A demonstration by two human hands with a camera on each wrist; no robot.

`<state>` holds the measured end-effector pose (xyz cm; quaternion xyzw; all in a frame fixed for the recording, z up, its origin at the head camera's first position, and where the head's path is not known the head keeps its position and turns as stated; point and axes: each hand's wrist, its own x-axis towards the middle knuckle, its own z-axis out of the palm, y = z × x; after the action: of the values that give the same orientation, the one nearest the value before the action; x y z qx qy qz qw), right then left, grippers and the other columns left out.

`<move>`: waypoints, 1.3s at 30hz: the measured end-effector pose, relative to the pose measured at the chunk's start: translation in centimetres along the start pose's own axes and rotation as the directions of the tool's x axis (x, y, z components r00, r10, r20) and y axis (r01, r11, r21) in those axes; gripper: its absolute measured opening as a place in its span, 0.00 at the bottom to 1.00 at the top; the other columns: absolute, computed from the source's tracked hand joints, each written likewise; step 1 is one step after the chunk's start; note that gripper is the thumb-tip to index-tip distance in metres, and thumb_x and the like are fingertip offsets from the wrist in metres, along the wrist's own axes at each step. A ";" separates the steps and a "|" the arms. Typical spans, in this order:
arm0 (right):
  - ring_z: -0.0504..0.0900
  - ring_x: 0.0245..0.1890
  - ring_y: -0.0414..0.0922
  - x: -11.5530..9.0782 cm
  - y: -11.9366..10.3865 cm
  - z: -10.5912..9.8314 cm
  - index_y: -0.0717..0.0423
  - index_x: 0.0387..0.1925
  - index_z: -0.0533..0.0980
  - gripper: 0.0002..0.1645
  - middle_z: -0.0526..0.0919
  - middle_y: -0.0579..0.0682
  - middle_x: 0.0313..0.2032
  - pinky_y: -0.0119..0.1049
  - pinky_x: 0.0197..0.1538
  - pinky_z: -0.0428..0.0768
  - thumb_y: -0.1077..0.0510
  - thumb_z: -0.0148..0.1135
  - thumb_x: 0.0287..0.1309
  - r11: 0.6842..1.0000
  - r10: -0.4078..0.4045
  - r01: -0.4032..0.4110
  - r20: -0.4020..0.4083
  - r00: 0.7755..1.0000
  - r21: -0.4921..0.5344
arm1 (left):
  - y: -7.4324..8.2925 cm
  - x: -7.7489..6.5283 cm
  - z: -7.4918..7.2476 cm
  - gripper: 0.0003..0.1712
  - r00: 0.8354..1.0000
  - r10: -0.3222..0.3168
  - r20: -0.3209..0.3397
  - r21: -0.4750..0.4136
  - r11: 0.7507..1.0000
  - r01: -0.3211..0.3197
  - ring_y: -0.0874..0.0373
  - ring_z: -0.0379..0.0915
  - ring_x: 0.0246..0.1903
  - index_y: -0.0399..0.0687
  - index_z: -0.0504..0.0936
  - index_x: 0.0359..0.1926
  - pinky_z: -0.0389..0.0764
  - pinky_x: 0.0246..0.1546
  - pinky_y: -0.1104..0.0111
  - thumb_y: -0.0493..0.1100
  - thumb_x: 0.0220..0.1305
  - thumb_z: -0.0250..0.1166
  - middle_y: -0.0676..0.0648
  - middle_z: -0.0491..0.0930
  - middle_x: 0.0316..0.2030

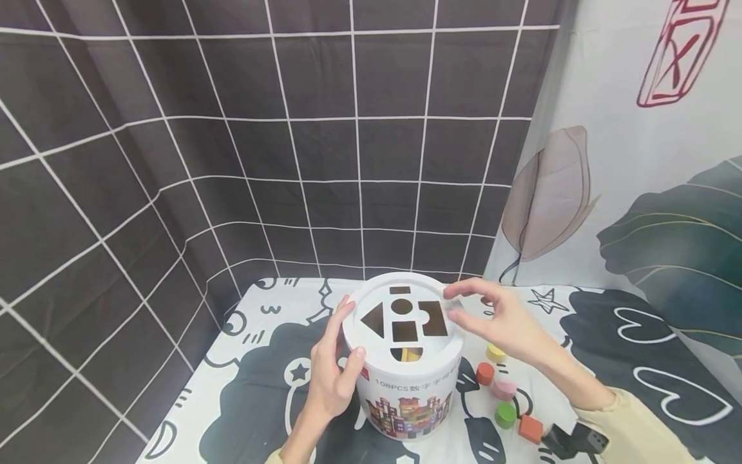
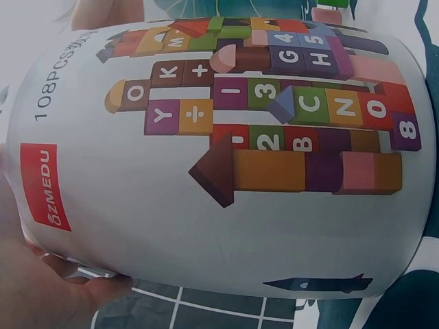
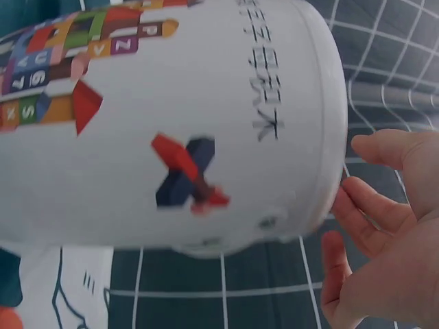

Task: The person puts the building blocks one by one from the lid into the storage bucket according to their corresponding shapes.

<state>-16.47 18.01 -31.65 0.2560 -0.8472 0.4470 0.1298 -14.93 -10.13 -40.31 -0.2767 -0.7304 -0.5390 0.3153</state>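
A white bucket (image 1: 406, 396) printed with coloured letter blocks stands upright on the patterned cloth. Its white lid (image 1: 373, 347) has several cut-out shapes, and something yellow shows through the front hole. My left hand (image 1: 333, 374) grips the bucket's left side at the lid, thumb towards the front and fingers along the rim. In the left wrist view, the printed wall (image 2: 206, 233) fills most of the picture. At the lid's right edge is my right hand (image 1: 504, 316), its thumb and fingers spread apart. The right wrist view shows those fingertips (image 3: 353, 188) right at the rim.
Right of the bucket lie several small blocks: a yellow block (image 1: 495, 352), a red cylinder (image 1: 485, 373), a pink block (image 1: 504, 389), a green cylinder (image 1: 505, 415) and an orange-red cube (image 1: 530, 429). A dark grid curtain (image 1: 382, 148) hangs behind the cloth-covered surface (image 1: 255, 316).
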 end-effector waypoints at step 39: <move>0.76 0.41 0.28 -6.7 8.7 -5.2 0.57 0.52 0.81 0.19 0.85 0.41 0.43 0.23 0.39 0.69 0.58 0.70 0.60 0.946 0.265 -0.295 -0.206 0.942 -0.132 | 0.0 0.0 0.0 0.39 1.000 -0.003 0.000 0.000 1.000 0.003 0.43 0.68 0.64 0.33 0.68 0.68 0.75 0.59 0.56 0.36 0.51 0.55 0.36 0.64 0.71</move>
<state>-15.74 28.47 -37.72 0.0783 -0.8925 0.4129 0.1636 -14.91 -10.09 -40.35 -0.2756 -0.7308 -0.5396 0.3144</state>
